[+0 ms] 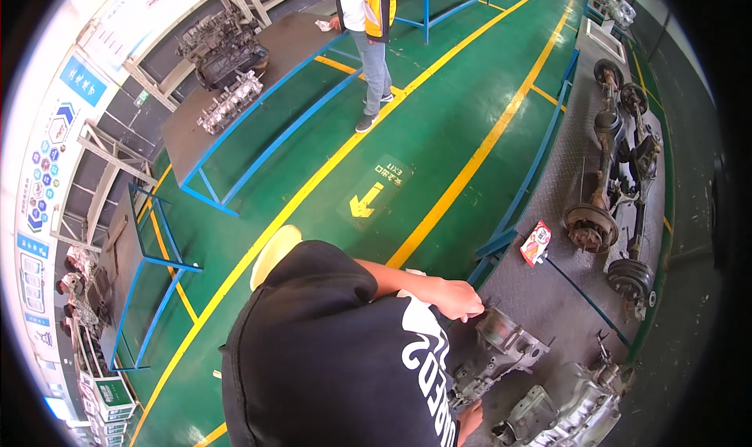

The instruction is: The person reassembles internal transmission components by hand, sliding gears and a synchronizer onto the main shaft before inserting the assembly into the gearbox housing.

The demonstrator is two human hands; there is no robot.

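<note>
Fingers (pixel 470 304) of left hand (pixel 458 298) curl shut on grey cast-metal gearbox housing (pixel 501 349); right hand (pixel 470 419) half hidden, grip unclear. Pinch risk if housing shifts.

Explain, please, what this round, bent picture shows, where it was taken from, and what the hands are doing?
A wide fisheye camera on the person's head looks down, which bends straight lines. The black shirt is the person's own. Their left hand rests on a grey metal gearbox housing lying on a dark checker-plate platform; the right hand is mostly hidden, so its grip is unclear. Farther along lie a rusty axle assembly and a small red-and-white packet. Another person stands on the green floor.
</note>
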